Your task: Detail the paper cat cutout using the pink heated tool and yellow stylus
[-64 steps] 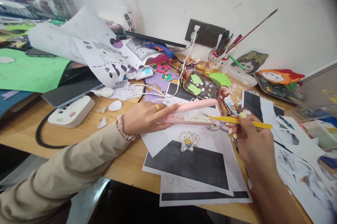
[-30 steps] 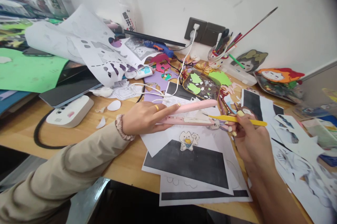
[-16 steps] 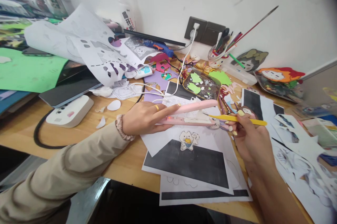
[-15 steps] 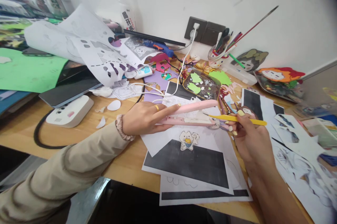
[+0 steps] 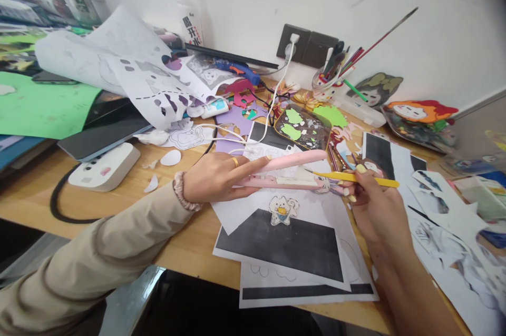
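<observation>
My left hand (image 5: 215, 175) grips a pink hair straightener (image 5: 296, 159) near its left end, its two arms spread apart like a V. My right hand (image 5: 375, 201) is closed round a slim yellow tool (image 5: 379, 181) with a fine pointed tip; whether it is tweezers or a craft knife I cannot tell. The tip reaches between the straightener's arms. A small pale printed cutout (image 5: 332, 187) lies at the free end of the lower arm, by my right fingertips. Below, a cat-shaped cutout (image 5: 281, 210) lies on black-and-white printed sheets (image 5: 276, 244).
A white cord (image 5: 272, 104) runs from the wall socket (image 5: 294, 41) toward the straightener. Behind are a dark tray (image 5: 312, 133) with green scraps, a brush cup (image 5: 328, 86) and a blue glue gun (image 5: 247, 71). A white box (image 5: 105, 167) stands left; cut papers (image 5: 443, 241) lie right.
Almost nothing differs. The yellow tool's rear end has shifted very slightly left; both hands keep their hold.
</observation>
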Demonstrator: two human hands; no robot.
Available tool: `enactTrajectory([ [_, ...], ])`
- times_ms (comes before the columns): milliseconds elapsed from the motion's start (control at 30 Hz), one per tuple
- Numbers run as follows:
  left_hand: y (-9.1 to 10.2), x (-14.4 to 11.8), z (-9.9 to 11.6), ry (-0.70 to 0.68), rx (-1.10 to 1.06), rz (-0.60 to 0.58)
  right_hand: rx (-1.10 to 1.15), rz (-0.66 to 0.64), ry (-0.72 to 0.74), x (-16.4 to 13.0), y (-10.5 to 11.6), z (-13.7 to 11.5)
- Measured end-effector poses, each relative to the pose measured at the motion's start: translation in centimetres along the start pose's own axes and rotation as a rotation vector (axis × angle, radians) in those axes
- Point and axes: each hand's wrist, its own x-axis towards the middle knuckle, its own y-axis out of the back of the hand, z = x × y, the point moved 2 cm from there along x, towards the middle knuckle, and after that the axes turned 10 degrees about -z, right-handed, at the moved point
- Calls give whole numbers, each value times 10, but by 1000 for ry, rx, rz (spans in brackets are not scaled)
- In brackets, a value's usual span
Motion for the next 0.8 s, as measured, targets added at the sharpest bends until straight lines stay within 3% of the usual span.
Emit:
enactTrajectory([
  [800, -4, -3, 0, 6, -61, -39, -2, 9, -34, 2, 2, 1],
])
